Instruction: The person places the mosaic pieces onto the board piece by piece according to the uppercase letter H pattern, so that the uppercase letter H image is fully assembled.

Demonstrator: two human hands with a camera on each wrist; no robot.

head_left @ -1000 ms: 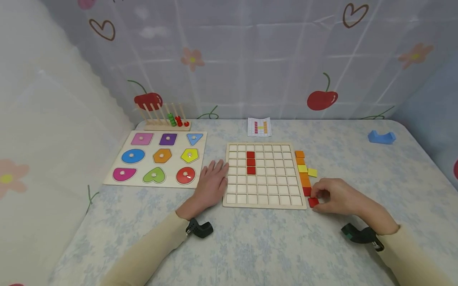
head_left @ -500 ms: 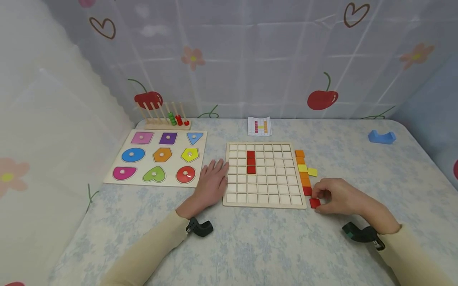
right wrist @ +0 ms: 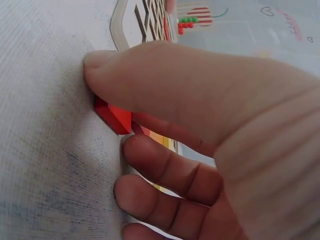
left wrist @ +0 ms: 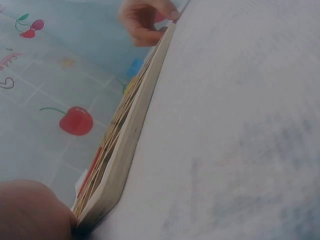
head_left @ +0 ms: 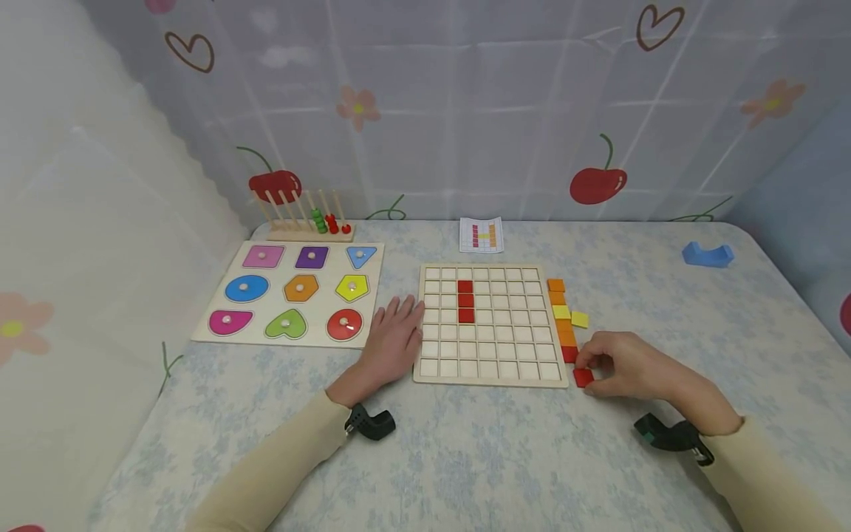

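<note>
A wooden grid board lies on the table, with three red square tiles in one column of its cells. My left hand rests with spread, straight fingers at the board's left edge. Just off the board's lower right corner, my right hand pinches a loose red tile between thumb and fingers. The right wrist view shows this red tile down at the tabletop, partly covered by the thumb. Beside the board's right edge runs a line of orange tiles, yellow tiles and another red tile.
A shape puzzle board with knobbed pieces lies to the left. Behind it stands a wooden peg rack with green and red beads. A printed pattern card lies behind the grid board. At the back right sits a blue curved block.
My right hand and the pinched red tile have shifted only very slightly, a little away from the board's corner. The left hand has stayed where it was.
</note>
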